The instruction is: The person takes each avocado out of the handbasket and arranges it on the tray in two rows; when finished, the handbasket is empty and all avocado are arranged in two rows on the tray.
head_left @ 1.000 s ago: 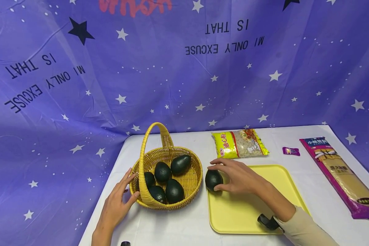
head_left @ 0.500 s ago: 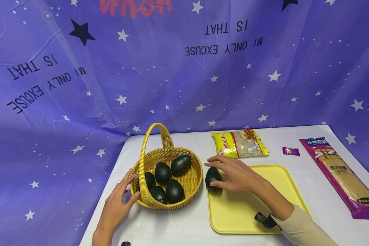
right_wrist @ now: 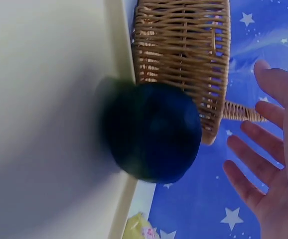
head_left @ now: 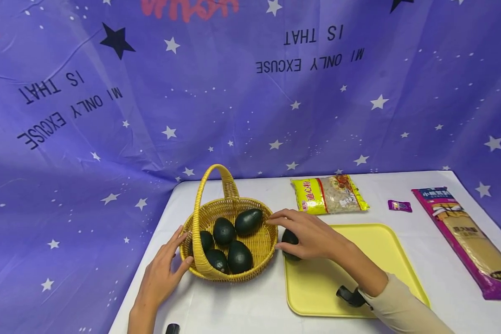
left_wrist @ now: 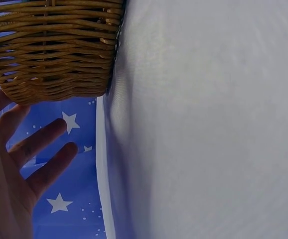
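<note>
A yellow wicker basket (head_left: 244, 277) with a tall handle holds several dark green avocados (head_left: 240, 257). My left hand (head_left: 160, 278) has its fingers spread against the basket's left rim, thumb near the front. Another avocado (head_left: 290, 242) lies on the left edge of the yellow tray (head_left: 317, 297), partly covered by my right hand (head_left: 311, 235). That hand's fingers reach across to the basket's right rim. In the right wrist view the avocado (right_wrist: 154, 132) sits on the tray, and the right hand (right_wrist: 278, 164) is apart from it with relaxed fingers and nothing in its grasp.
Behind the tray lies a yellow pasta bag (head_left: 331, 195). A small purple packet (head_left: 399, 206) and a long noodle pack (head_left: 467, 243) are at the right of the white table (head_left: 217, 308). A purple star-printed cloth (head_left: 234, 116) hangs behind.
My right hand has come off the avocado on the tray and moved left to the basket's right rim. The left hand stays at the basket; the view has shifted slightly.
</note>
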Motion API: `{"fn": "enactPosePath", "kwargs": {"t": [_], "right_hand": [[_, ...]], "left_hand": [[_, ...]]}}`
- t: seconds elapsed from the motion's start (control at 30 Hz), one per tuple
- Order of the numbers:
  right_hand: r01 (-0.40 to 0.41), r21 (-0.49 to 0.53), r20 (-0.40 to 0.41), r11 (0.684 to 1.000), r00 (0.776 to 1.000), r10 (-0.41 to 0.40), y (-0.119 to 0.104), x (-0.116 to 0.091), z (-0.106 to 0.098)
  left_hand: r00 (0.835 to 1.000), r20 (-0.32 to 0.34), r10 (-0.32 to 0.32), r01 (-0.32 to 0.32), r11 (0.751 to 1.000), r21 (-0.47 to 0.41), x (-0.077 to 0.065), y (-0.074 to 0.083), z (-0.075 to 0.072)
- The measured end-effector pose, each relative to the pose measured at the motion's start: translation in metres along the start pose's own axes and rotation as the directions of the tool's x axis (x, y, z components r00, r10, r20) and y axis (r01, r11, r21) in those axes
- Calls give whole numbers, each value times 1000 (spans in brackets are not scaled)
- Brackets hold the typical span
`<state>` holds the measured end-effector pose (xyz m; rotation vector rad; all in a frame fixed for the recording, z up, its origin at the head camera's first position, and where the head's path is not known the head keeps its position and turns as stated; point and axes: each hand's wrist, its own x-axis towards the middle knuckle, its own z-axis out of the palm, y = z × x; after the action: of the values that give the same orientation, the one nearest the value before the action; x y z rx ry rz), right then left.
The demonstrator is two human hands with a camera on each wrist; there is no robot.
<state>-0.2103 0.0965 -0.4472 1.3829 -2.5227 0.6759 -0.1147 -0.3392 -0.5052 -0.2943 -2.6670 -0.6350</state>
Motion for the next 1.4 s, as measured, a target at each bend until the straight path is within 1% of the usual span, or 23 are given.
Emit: {"fn": "enactPosePath", "kwargs": {"t": [0.13,0.4,0.73,1.2,1.4], "right_hand": [[8,14,15,1000,1000,-8,-5,7,3],[20,29,47,999,999,-22,-13,20,9],[44,29,62,999,997,-46,-21,27,16],[48,47,119,998,991,-53,-25,39,31],[69,60,144,996,987,-77,-28,44,37]], "left_hand": [[1000,7,-6,6,1000,-4,1,-1,1],[1000,-7,-13,13,1000,-4,1,-1,1],[1000,-4,-15,15,1000,6,0,0,2],[1000,1,-2,2,1000,14,2,-2,1],[1000,-2,-11,11,1000,9,1,-1,2]]}}
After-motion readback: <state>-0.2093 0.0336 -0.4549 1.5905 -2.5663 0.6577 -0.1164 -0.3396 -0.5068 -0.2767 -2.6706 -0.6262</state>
